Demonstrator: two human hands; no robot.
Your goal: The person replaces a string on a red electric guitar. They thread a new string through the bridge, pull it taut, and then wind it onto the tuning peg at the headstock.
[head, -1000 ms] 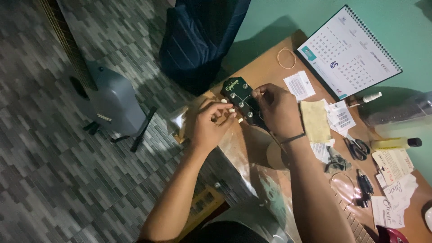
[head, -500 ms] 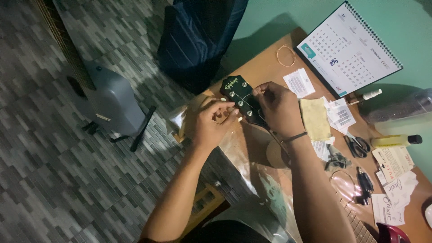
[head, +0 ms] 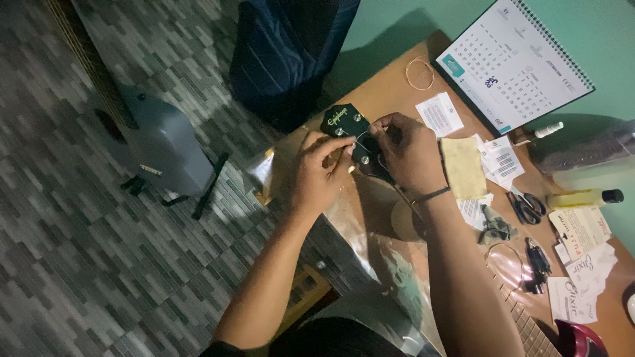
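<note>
A black guitar headstock (head: 344,120) with silver tuning pegs lies at the near edge of a brown wooden table (head: 390,82). My left hand (head: 319,173) grips the headstock's lower side, fingers on a peg. My right hand (head: 407,152) rests over the neck just behind the headstock and pinches a thin guitar string (head: 361,136) near the pegs. The fretboard (head: 526,320) shows at the lower right, under my right forearm.
On the table lie a spiral desk calendar (head: 512,63), a coiled string (head: 419,73), paper slips (head: 440,114), a yellow cloth (head: 463,166), scissors (head: 526,206), a yellow bottle (head: 582,198) and string packets (head: 585,264). A grey amplifier (head: 162,142) and a dark bag (head: 284,53) stand on the patterned floor.
Both hands stay at the headstock, with only small finger shifts around the string and pegs. The view has moved slightly.
</note>
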